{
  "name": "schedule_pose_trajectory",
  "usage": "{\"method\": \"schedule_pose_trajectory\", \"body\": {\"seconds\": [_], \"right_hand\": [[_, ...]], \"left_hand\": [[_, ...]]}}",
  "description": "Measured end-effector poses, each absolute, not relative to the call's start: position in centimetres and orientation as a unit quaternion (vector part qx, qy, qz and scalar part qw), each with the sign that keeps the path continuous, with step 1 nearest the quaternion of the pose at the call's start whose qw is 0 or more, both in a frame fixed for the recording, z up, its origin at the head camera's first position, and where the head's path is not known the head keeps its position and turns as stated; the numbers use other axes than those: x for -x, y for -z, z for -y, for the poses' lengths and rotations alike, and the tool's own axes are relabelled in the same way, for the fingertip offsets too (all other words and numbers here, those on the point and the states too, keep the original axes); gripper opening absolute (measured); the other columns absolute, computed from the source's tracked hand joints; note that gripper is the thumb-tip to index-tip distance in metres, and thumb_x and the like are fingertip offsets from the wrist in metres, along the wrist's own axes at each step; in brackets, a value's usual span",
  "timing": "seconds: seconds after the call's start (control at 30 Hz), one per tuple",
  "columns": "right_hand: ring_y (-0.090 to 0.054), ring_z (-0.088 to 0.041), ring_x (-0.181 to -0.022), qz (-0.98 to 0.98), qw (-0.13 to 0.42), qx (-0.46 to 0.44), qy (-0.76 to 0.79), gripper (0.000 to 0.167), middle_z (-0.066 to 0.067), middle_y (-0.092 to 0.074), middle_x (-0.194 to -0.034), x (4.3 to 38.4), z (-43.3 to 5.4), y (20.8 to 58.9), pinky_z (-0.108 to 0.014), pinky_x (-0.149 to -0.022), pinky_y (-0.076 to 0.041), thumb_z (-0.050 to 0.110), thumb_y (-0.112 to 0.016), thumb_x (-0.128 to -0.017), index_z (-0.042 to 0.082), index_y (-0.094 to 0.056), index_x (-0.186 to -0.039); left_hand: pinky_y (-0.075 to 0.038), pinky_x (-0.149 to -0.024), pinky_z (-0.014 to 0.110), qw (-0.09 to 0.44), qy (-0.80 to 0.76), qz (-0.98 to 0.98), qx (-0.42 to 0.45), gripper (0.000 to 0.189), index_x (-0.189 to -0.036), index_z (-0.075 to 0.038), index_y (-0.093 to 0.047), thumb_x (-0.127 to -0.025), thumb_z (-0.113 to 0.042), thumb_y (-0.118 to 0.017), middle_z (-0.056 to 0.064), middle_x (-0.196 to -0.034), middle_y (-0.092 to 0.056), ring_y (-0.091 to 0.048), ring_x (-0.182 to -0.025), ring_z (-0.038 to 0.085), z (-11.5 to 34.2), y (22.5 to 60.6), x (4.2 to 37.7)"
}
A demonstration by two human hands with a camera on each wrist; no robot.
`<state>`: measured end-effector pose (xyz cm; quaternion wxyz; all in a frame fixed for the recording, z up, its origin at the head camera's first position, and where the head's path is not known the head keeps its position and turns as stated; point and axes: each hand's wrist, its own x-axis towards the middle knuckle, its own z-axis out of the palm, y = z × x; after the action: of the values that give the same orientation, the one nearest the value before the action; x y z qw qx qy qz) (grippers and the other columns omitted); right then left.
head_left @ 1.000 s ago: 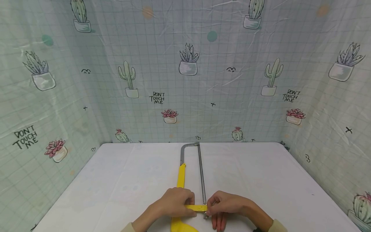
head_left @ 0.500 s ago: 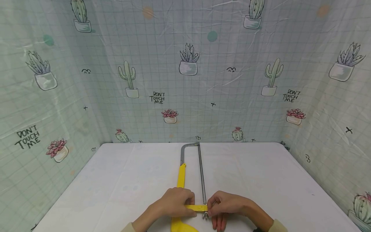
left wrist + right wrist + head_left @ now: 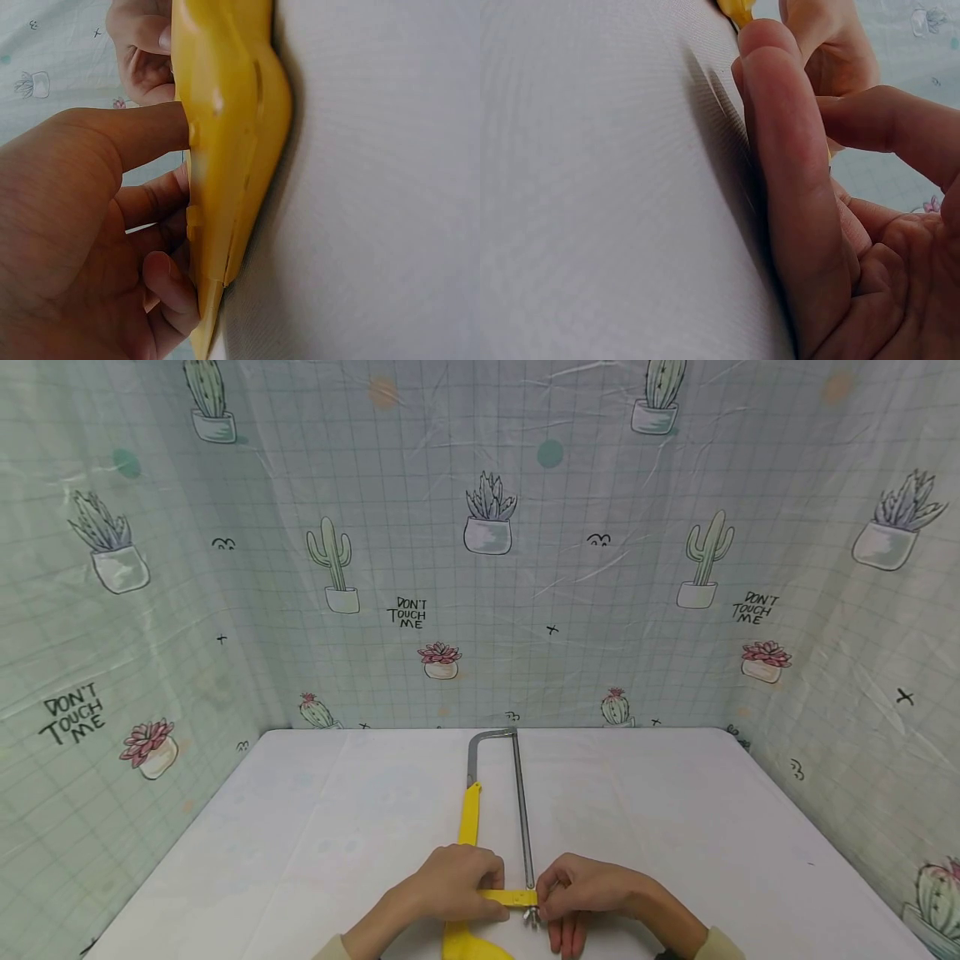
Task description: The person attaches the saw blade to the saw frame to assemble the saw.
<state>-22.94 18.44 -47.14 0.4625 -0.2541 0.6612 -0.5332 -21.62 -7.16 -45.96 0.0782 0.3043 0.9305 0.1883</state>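
A hacksaw [image 3: 468,816] with a yellow and grey frame lies on the white table, its blade [image 3: 522,814] running along the right side. My left hand [image 3: 453,883] grips the yellow frame just ahead of the handle [image 3: 225,112], with the thumb and fingers bent around it. At the blade's near end, a metal wing nut [image 3: 531,917] sticks out below the yellow crosspiece [image 3: 513,898]. My right hand [image 3: 581,889] has thumb and index finger drawn together at the crosspiece's end, right beside the wing nut. Its other fingers [image 3: 795,172] lie low along the tabletop.
The white tabletop [image 3: 360,827] spreads out around the saw on both sides. A cactus-print cloth [image 3: 570,585] hangs behind the table and along its left and right.
The wing nut has turned: its wings looked narrow and dark a second ago and now show spread and bright. Both hands and the saw frame stay practically in place.
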Motion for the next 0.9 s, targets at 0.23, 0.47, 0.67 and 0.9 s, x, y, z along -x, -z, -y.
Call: {"method": "schedule_pose_trajectory", "body": {"seconds": [0.23,0.47,0.67,0.9], "right_hand": [[-0.071,-0.004,-0.061,-0.661,0.464,0.252,0.533,0.009,0.001,-0.075,-0.074,22.97,-18.43,47.1,-0.019,-0.057,-0.056,0.011,-0.061,-0.097,0.005,-0.066,-0.102],[-0.071,-0.003,-0.06,-0.657,0.461,0.258,0.537,0.006,0.001,-0.074,-0.072,22.88,-18.44,47.2,-0.02,-0.056,-0.056,0.009,-0.06,-0.097,0.005,-0.065,-0.1],[-0.07,-0.004,-0.058,-0.671,0.451,0.249,0.534,0.008,0.001,-0.074,-0.071,22.95,-18.32,47.49,-0.02,-0.055,-0.056,0.009,-0.059,-0.096,0.005,-0.065,-0.1],[-0.07,-0.005,-0.055,-0.682,0.442,0.237,0.533,0.008,0.001,-0.074,-0.07,22.91,-18.09,47.56,-0.019,-0.054,-0.055,0.009,-0.059,-0.096,0.005,-0.066,-0.099]], "left_hand": [[-0.036,-0.06,0.021,0.077,-0.188,-0.93,-0.306,0.025,-0.079,-0.03,-0.062,-0.08,-0.046,-0.082,-0.018,-0.067,-0.051,-0.045,-0.063,-0.001,7.21,46.1,21.71],[-0.037,-0.06,0.021,0.072,-0.187,-0.93,-0.307,0.026,-0.079,-0.031,-0.062,-0.08,-0.046,-0.082,-0.019,-0.068,-0.051,-0.045,-0.063,-0.001,7.24,46.25,21.73],[-0.037,-0.06,0.021,0.07,-0.183,-0.932,-0.306,0.026,-0.08,-0.03,-0.062,-0.08,-0.046,-0.082,-0.018,-0.068,-0.051,-0.045,-0.063,0.0,7.25,46.23,21.71],[-0.037,-0.06,0.021,0.071,-0.182,-0.932,-0.304,0.025,-0.08,-0.03,-0.063,-0.08,-0.046,-0.082,-0.018,-0.068,-0.052,-0.045,-0.063,0.0,7.26,46.25,21.69]]}}
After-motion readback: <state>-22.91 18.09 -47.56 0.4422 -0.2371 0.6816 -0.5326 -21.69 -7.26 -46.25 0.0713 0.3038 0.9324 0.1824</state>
